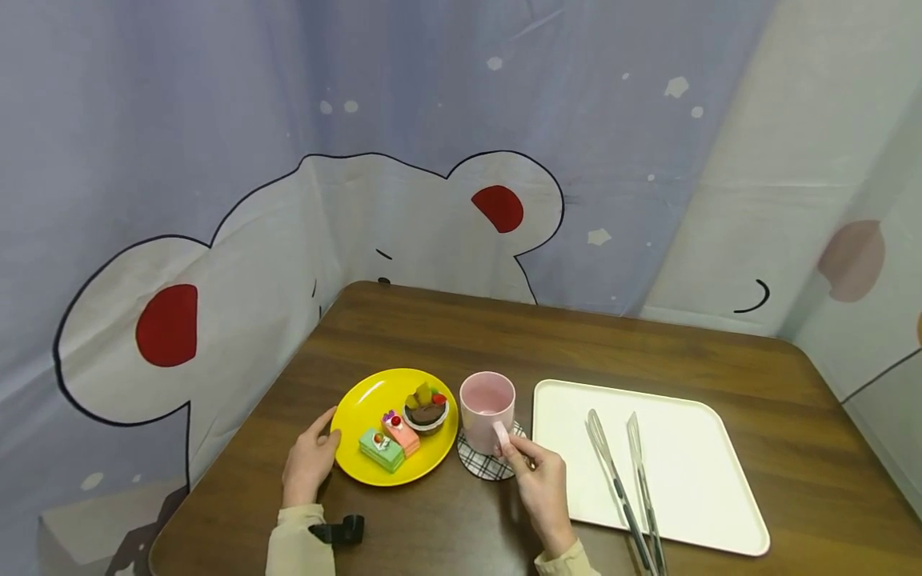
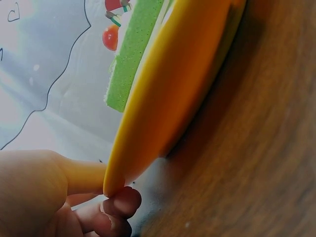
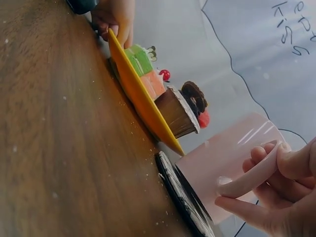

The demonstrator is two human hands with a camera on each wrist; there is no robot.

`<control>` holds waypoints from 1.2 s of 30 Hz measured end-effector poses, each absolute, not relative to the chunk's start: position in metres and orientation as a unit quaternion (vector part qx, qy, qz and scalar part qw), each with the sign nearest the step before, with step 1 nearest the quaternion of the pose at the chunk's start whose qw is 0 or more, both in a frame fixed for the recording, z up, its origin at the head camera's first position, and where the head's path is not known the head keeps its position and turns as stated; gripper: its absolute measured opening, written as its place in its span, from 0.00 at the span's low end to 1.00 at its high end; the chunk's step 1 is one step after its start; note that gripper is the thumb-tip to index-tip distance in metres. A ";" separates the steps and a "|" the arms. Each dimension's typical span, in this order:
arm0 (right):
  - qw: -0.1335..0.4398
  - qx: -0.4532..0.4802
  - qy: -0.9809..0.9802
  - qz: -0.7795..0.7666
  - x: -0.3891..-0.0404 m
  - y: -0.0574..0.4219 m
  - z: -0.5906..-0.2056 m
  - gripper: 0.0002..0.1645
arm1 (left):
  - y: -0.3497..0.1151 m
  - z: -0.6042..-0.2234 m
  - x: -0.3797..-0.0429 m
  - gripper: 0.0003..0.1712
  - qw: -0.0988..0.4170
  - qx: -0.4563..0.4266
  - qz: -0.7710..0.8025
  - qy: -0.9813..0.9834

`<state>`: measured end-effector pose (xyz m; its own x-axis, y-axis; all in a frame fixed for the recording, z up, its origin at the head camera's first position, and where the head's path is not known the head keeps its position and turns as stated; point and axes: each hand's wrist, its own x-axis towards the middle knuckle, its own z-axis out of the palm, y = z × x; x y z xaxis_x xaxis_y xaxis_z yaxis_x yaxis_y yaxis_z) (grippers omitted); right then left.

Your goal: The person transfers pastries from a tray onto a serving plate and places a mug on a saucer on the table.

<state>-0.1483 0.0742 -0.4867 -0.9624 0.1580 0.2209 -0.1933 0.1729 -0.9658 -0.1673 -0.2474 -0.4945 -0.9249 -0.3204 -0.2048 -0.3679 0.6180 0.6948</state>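
Note:
My left hand point(image 1: 310, 464) pinches the left rim of a round yellow plate point(image 1: 353, 408), thumb on top and fingertips beneath the edge. On the plate sit a green cake slice point(image 1: 380, 453), a pink cake slice point(image 1: 403, 436) and a small chocolate tart point(image 1: 425, 412) with fruit on top. With thumb and fingers, my right hand point(image 1: 543, 488) grips the handle of a pink mug point(image 1: 479, 424). The mug is upright, its base right at a plaid round coaster point(image 1: 486, 468). Its inside shows no filling.
To the right lies a white rectangular tray point(image 1: 699, 480). Long metal tongs point(image 1: 621, 484) with slotted heads rest across it, handles past its front edge. Brown wooden table point(image 1: 446, 328) carries everything; a printed curtain point(image 1: 403, 224) hangs behind.

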 end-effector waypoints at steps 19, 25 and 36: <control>0.054 0.049 -0.792 0.606 -0.151 0.079 -0.487 0.05 | -0.251 -0.491 -0.166 0.31 0.035 -0.190 0.394 0.899; 0.052 0.052 -0.785 0.615 -0.152 0.079 -0.488 0.06 | -0.250 -0.492 -0.167 0.31 0.031 -0.189 0.397 0.898; 0.043 0.037 -0.773 0.632 -0.150 0.080 -0.490 0.07 | -0.248 -0.496 -0.168 0.31 0.033 -0.194 0.400 0.895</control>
<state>-0.1500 0.0796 -0.4902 -0.9937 -0.0024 0.1125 -0.1107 0.1975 -0.9740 -0.1681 -0.2481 -0.4956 -0.9226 -0.3206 -0.2147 -0.3739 0.6055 0.7026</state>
